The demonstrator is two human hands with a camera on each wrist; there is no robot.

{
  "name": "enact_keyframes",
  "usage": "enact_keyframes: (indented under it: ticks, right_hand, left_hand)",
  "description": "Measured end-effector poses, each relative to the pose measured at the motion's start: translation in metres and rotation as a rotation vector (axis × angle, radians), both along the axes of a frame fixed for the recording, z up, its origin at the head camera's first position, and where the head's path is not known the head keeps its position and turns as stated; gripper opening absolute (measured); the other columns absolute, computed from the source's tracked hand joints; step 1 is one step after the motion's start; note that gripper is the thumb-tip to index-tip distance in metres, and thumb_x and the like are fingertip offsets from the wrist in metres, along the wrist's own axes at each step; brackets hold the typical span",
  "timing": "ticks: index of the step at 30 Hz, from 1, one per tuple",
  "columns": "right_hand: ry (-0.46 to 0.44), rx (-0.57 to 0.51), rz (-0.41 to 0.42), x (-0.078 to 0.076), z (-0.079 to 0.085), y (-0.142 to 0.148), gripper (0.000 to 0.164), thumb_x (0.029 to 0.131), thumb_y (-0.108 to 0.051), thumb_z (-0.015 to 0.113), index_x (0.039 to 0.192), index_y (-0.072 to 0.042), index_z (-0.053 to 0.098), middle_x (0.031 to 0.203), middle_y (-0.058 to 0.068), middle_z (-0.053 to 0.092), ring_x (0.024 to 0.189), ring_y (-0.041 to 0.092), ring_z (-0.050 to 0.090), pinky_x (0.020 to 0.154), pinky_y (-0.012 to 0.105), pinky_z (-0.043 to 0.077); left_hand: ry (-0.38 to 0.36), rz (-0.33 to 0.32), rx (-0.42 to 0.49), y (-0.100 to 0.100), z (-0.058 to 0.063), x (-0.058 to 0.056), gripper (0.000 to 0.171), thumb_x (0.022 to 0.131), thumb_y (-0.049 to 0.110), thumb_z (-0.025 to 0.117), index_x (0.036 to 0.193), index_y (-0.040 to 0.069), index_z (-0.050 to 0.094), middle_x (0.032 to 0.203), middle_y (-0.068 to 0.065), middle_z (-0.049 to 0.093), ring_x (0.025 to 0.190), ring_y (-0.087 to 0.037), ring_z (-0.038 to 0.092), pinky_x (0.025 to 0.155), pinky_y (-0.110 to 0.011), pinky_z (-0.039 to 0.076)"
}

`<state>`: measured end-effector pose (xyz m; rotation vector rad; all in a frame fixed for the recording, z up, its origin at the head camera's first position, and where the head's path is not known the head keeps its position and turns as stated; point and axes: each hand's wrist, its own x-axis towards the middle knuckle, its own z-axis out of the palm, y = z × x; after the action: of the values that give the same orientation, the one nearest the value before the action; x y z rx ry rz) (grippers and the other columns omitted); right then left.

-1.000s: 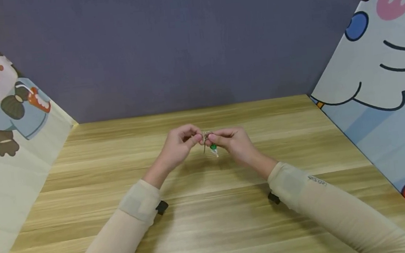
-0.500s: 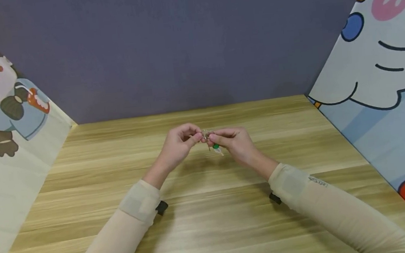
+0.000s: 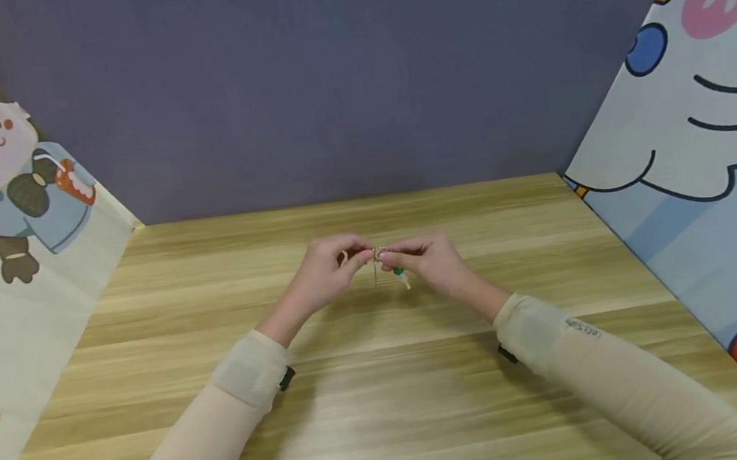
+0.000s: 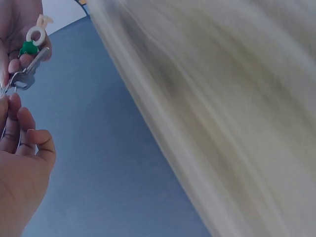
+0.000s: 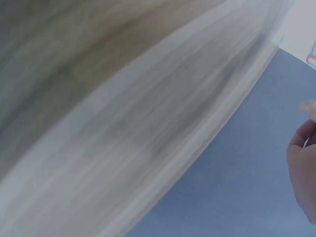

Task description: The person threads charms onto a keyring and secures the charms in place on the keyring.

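Note:
Over the table's middle, my two hands meet fingertip to fingertip at a small metal key ring [image 3: 379, 253]. My left hand [image 3: 329, 269] pinches its left side between thumb and fingers. On the other side, my right hand [image 3: 437, 262] pinches it too. A thin metal key [image 3: 376, 274] hangs down between the hands; its silver head and shaft show in the left wrist view, where the key [image 4: 25, 78] slants upward. A charm [image 3: 403, 277] with a green bead [image 4: 28, 48], a white ring and a pale end dangles beneath my right fingers. The fingertips hide part of the ring.
The wood-grain table [image 3: 385, 406] spreads below both forearms. A dark blue-grey panel [image 3: 341, 84] rises at the back edge. Cartoon-printed panels stand at the left [image 3: 48, 290] and right [image 3: 675, 230].
Both hands have come slightly lower in the head view, still pinching the key ring. The key, which was shifting between them, hangs nearly straight down, and the charm has swung to the right.

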<state>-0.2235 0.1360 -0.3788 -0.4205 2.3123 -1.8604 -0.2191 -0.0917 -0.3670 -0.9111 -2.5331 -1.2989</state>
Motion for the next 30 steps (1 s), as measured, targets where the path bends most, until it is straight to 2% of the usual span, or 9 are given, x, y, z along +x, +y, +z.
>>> enact_keyframes:
  ticks: [3, 6, 11, 15, 19, 25, 30]
  right_hand:
    - [0.03, 0.05, 0.017, 0.0001, -0.0002, 0.0004, 0.022, 0.097, -0.024, 0.08, 0.112, -0.007, 0.084, 0.108, 0.011, 0.083, 0.094, 0.017, 0.081, 0.09, 0.034, 0.065]
    - [0.043, 0.064, -0.002, -0.0002, 0.001, 0.0004, 0.022, 0.097, -0.026, 0.081, 0.112, -0.009, 0.084, 0.109, 0.011, 0.083, 0.095, 0.016, 0.08, 0.089, 0.032, 0.064]
    - [0.033, 0.037, -0.004, -0.0002, 0.0026, 0.0, 0.024, 0.098, -0.023, 0.08, 0.114, -0.005, 0.082, 0.111, 0.013, 0.082, 0.096, 0.016, 0.08, 0.09, 0.031, 0.064]
    - [0.042, 0.03, -0.005, 0.0, 0.0026, -0.0009, 0.022, 0.099, -0.019, 0.078, 0.115, -0.003, 0.082, 0.108, 0.014, 0.082, 0.093, 0.015, 0.08, 0.088, 0.029, 0.064]
    - [0.045, 0.012, -0.008, -0.0006, 0.0031, -0.002, 0.021, 0.099, -0.015, 0.077, 0.115, -0.002, 0.081, 0.106, 0.014, 0.083, 0.091, 0.014, 0.08, 0.087, 0.029, 0.064]
    - [0.041, 0.0, -0.013, -0.0016, 0.0034, -0.0023, 0.021, 0.099, -0.014, 0.077, 0.115, -0.001, 0.08, 0.104, 0.012, 0.083, 0.092, 0.014, 0.08, 0.091, 0.03, 0.064]
    - [0.014, -0.022, -0.04, -0.0016, 0.0047, -0.0038, 0.02, 0.098, -0.017, 0.078, 0.112, -0.003, 0.081, 0.099, 0.007, 0.084, 0.093, 0.015, 0.08, 0.094, 0.031, 0.063]
  left_hand:
    - [0.063, -0.01, -0.046, -0.0015, 0.0013, 0.0, 0.012, 0.106, 0.014, 0.067, 0.108, 0.008, 0.078, 0.095, -0.004, 0.077, 0.07, -0.012, 0.054, 0.063, -0.026, 0.044]
    - [0.066, -0.013, -0.04, -0.0015, 0.0026, -0.0003, 0.012, 0.106, 0.013, 0.067, 0.108, 0.007, 0.077, 0.094, -0.005, 0.077, 0.068, -0.013, 0.053, 0.062, -0.026, 0.043]
    - [-0.026, 0.0, 0.011, -0.0002, 0.003, 0.0012, 0.011, 0.106, 0.012, 0.067, 0.107, 0.005, 0.076, 0.092, -0.011, 0.076, 0.067, -0.015, 0.055, 0.061, -0.025, 0.045]
    - [-0.109, 0.028, 0.049, 0.0011, 0.0033, 0.0027, 0.011, 0.106, 0.012, 0.067, 0.105, 0.005, 0.074, 0.093, -0.013, 0.075, 0.074, -0.021, 0.063, 0.065, -0.025, 0.051]
    - [-0.15, 0.05, 0.076, 0.0024, 0.0046, 0.0039, 0.01, 0.106, 0.012, 0.066, 0.104, 0.005, 0.074, 0.093, -0.011, 0.075, 0.079, -0.028, 0.066, 0.069, -0.027, 0.053]
    - [-0.201, 0.064, 0.127, 0.0039, 0.0045, 0.0042, 0.012, 0.106, 0.012, 0.065, 0.104, 0.002, 0.073, 0.095, -0.012, 0.075, 0.08, -0.018, 0.065, 0.072, -0.028, 0.054]
    - [-0.256, 0.075, 0.225, 0.0059, 0.004, 0.0034, 0.011, 0.106, 0.009, 0.065, 0.104, 0.001, 0.073, 0.095, -0.014, 0.074, 0.083, -0.027, 0.065, 0.073, -0.029, 0.055]
